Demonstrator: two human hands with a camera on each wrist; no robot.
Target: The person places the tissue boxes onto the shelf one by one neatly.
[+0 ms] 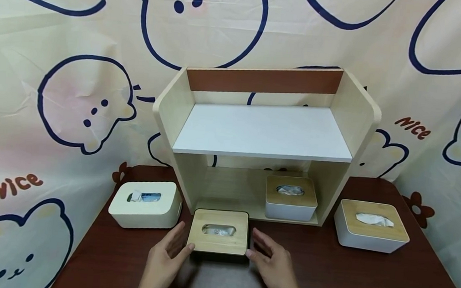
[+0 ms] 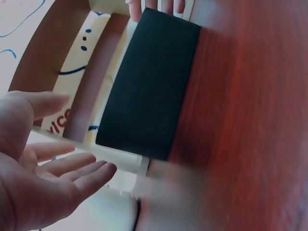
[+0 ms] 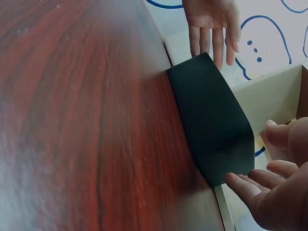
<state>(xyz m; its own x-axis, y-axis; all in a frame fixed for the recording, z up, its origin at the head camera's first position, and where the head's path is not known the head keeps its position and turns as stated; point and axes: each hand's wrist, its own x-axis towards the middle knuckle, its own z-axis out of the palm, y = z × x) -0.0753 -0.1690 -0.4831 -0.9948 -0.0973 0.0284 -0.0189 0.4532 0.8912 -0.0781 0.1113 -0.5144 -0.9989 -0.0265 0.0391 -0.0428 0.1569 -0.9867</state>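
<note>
A tissue box with black sides and a pale wooden lid point(image 1: 218, 241) sits on the table in front of the shelf unit, its oval slot showing plastic-wrapped tissue. My left hand point(image 1: 166, 259) is at its left side, fingers extended and thumb toward the near left corner. In the left wrist view a gap shows between this left hand point(image 2: 57, 178) and the box's black side point(image 2: 149, 86). On the other side my right hand point(image 1: 275, 264) has its fingers stretched along the box. The right wrist view has the right hand's fingertips point(image 3: 233, 179) right at the black box's end point(image 3: 211, 120).
The cream shelf unit point(image 1: 264, 131) has a white upper board and holds a wood-lidded tissue box point(image 1: 289, 211) at lower right. A cream tissue box point(image 1: 146, 216) stands left, another white, wood-lidded tissue box point(image 1: 366, 238) right, on the dark wooden table point(image 1: 366, 284). A printed cloth point(image 1: 67, 171) hangs behind.
</note>
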